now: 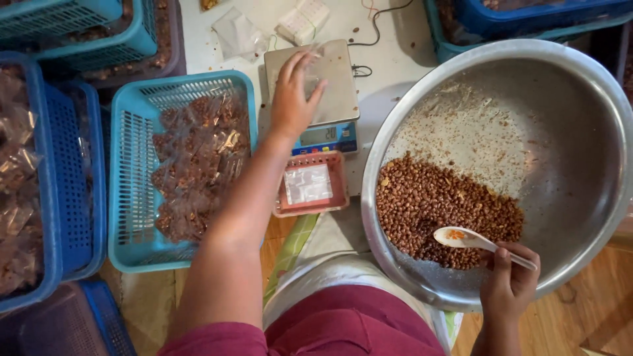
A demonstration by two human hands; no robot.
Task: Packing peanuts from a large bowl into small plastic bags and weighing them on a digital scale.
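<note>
While the right hand (pixel 509 280) is closed round the handle of a white plastic spoon (pixel 461 238) resting on the heap of brown roasted nuts (pixel 435 204) in the big round steel basin (pixel 580 198), the left hand (pixel 295 99) reaches over the small digital scale (pixel 333 99). Its fingers pinch a clear plastic bag (pixel 316 66) just above the steel pan. Just beside that arm sits a turquoise plastic basket (pixel 132 217) of filled packets.
</note>
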